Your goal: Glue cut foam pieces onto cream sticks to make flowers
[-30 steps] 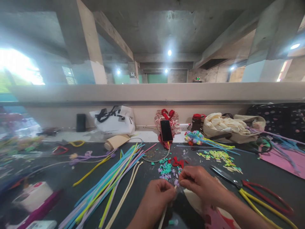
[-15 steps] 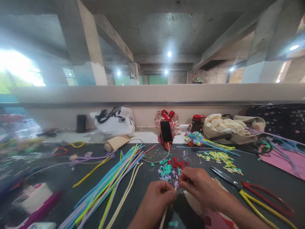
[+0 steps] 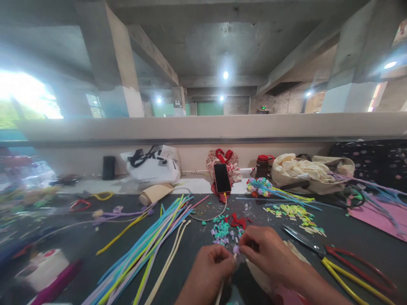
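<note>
My left hand (image 3: 211, 269) is closed in a pinch around a thin cream stem (image 3: 220, 291), whose lower end runs down toward the bottom edge. At the stem's upper tip sits a small lilac piece (image 3: 235, 249). Thumb and fingertips of my right hand (image 3: 265, 254) press together at this piece from the right. The exact grip is partly hidden by the fingers. Just beyond both hands lie loose teal and lilac bits (image 3: 221, 230) and red scraps (image 3: 238, 220). Left of my hands, two cream stems (image 3: 168, 262) lie beside a bundle of coloured stems (image 3: 143, 250).
Large scissors (image 3: 322, 250) with red and yellow handles lie open at right. Yellow-green bits (image 3: 294, 214) are scattered behind them. A phone (image 3: 222, 178) leans on a patterned bag, its cable (image 3: 222, 212) on the table. A white bag (image 3: 152, 167) and a flower bunch (image 3: 259, 187) stand farther back.
The view has tilted slightly upward. Both hands stay together at the stem's tip; the lilac piece there now shows more clearly between the fingertips.
</note>
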Action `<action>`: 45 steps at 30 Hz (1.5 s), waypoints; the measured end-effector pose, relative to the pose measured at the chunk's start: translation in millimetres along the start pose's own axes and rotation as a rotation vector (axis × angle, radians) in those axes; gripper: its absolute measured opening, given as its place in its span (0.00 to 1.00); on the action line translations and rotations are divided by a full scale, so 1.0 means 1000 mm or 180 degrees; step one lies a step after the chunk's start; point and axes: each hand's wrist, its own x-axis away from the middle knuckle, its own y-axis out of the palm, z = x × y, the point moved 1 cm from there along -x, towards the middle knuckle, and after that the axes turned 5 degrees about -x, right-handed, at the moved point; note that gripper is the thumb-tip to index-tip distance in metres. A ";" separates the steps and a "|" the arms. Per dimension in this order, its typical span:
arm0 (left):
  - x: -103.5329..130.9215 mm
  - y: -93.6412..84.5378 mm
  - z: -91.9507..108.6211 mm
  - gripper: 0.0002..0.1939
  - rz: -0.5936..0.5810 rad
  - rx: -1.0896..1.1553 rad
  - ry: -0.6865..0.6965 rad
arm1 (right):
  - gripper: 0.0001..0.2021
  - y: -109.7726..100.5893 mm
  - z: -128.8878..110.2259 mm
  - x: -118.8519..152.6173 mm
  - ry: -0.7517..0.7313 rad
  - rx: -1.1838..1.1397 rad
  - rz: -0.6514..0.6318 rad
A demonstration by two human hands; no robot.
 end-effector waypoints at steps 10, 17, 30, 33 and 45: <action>-0.003 -0.004 0.004 0.15 0.0220 0.0384 0.0148 | 0.05 -0.014 -0.001 -0.003 0.0357 -0.0932 0.0378; 0.004 -0.007 0.017 0.15 0.0400 0.0565 0.0289 | 0.10 -0.002 -0.003 -0.002 0.0593 -0.1923 -0.0117; 0.013 -0.006 0.024 0.10 0.0612 -0.0434 0.0649 | 0.10 0.003 -0.006 -0.002 0.0399 -0.2123 -0.0070; 0.013 -0.007 0.023 0.09 0.0624 -0.0567 0.0734 | 0.09 0.005 -0.005 -0.002 0.0382 -0.2039 -0.0032; 0.011 -0.007 0.020 0.09 0.0664 -0.0597 0.0904 | 0.07 0.008 -0.004 0.000 0.0304 -0.1843 -0.0093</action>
